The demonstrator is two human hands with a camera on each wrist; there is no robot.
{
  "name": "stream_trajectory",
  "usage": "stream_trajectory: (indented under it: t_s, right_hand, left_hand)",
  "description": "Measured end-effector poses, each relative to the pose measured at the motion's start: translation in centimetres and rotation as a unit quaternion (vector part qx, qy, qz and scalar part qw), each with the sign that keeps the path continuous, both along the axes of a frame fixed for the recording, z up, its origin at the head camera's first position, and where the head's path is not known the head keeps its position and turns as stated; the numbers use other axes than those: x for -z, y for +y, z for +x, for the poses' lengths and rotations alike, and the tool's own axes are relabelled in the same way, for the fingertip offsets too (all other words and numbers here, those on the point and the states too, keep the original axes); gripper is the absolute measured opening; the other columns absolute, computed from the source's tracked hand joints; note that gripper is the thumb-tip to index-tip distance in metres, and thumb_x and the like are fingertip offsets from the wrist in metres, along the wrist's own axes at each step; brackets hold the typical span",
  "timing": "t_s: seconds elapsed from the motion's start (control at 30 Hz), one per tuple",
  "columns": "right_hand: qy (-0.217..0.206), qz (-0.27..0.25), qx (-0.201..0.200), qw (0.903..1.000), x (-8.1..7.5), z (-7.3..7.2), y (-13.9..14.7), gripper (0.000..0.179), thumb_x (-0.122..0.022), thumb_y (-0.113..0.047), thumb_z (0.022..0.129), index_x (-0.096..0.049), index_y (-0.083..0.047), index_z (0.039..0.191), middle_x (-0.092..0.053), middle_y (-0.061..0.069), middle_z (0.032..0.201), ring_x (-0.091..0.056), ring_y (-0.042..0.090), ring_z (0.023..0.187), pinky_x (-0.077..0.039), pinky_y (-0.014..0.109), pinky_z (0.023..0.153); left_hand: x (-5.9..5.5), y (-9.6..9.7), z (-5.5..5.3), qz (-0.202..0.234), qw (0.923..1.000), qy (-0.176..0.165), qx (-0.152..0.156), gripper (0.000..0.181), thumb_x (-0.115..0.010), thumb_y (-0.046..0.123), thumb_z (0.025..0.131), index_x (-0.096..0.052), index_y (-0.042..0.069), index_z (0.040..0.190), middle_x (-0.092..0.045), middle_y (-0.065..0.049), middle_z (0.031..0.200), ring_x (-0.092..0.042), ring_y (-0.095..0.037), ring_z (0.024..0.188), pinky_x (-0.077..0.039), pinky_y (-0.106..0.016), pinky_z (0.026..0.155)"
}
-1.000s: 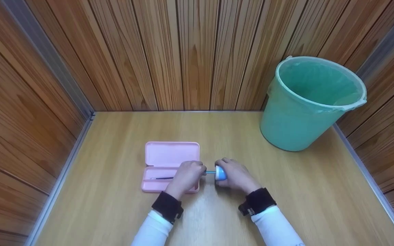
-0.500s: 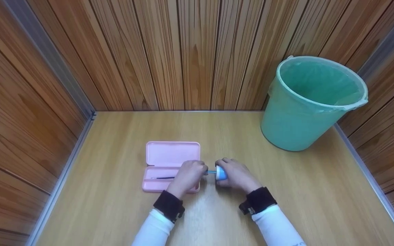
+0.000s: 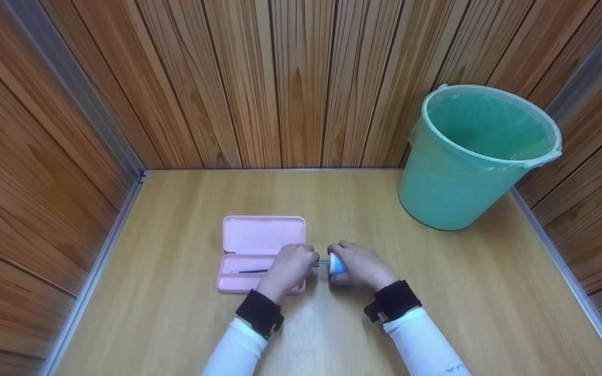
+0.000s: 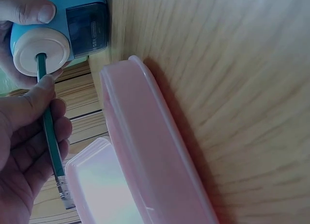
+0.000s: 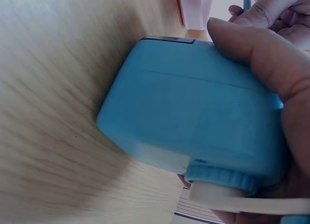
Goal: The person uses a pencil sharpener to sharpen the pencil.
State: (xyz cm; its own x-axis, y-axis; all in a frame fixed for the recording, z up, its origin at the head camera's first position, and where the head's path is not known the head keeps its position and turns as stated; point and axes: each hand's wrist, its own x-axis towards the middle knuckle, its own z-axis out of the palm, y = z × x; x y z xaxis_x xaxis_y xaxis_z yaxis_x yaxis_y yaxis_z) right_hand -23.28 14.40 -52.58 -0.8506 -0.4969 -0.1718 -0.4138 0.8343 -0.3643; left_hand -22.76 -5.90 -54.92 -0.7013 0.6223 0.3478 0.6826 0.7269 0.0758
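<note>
Pencil (image 4: 50, 132) — end inside blue sharpener (image 5: 193, 103) | left hand (image 3: 289, 265) pinching pencil | right hand (image 3: 362, 265) gripping sharpener

Room beyond sharpener (image 5: 189, 107); bin (image 3: 447, 190) blocks far right.

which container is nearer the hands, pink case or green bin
The pink case: the left hand partly covers it in the head view, while the green bin stands farther off, back right.

Pencil (image 4: 51, 133) between left fingers (image 4: 31, 102) and in sharpener (image 5: 189, 107), within right fingers (image 5: 261, 52); case (image 3: 263, 234) left of both; bin (image 3: 450, 185) behind, right.
</note>
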Motion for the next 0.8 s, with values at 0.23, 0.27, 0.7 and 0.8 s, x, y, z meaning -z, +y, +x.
stream_trajectory:
  t_s: [0.23,0.27,0.7,0.8]
  right_hand:
    - [-0.012,0.002,0.011,0.9999,-0.14,-0.05,0.01,0.063,-0.085,-0.029,0.086,-0.058,-0.013,0.141,-0.064,0.012,0.127,-0.063,0.036,0.116,-0.051,0.054,0.100]
    - [-0.014,0.001,0.014,0.9998,-0.13,-0.06,0.04,0.063,-0.085,-0.029,0.086,-0.058,-0.014,0.141,-0.064,0.012,0.128,-0.063,0.036,0.117,-0.051,0.055,0.100]
    - [-0.005,-0.003,0.017,0.9998,0.13,-0.07,-0.05,0.063,-0.086,-0.029,0.084,-0.059,-0.014,0.139,-0.065,0.012,0.125,-0.063,0.035,0.115,-0.052,0.053,0.099]
    - [-0.006,-0.006,0.021,0.9997,0.20,0.03,-0.06,0.062,-0.086,-0.029,0.084,-0.059,-0.015,0.138,-0.065,0.010,0.125,-0.063,0.034,0.114,-0.052,0.054,0.099]
  left_hand:
    - [-0.17,0.15,-0.22,-0.011,0.9999,-0.009,0.004,0.012,-0.082,0.003,0.078,-0.078,0.014,0.082,-0.073,0.001,0.079,-0.069,-0.017,0.069,-0.055,-0.031,0.064]
    - [-0.19,0.20,-0.23,-0.015,0.9998,-0.014,0.004,0.012,-0.082,0.003,0.078,-0.078,0.014,0.083,-0.073,0.000,0.080,-0.069,-0.017,0.070,-0.055,-0.030,0.065]
    - [-0.34,0.16,0.00,-0.040,0.9990,-0.019,0.000,0.021,-0.082,-0.001,0.073,-0.078,0.013,0.087,-0.072,0.000,0.083,-0.068,-0.017,0.072,-0.056,-0.029,0.069]
    - [-0.37,0.10,0.21,-0.039,0.9990,-0.023,-0.002,0.023,-0.083,-0.003,0.071,-0.078,0.012,0.088,-0.072,0.000,0.083,-0.068,-0.018,0.073,-0.056,-0.030,0.070]
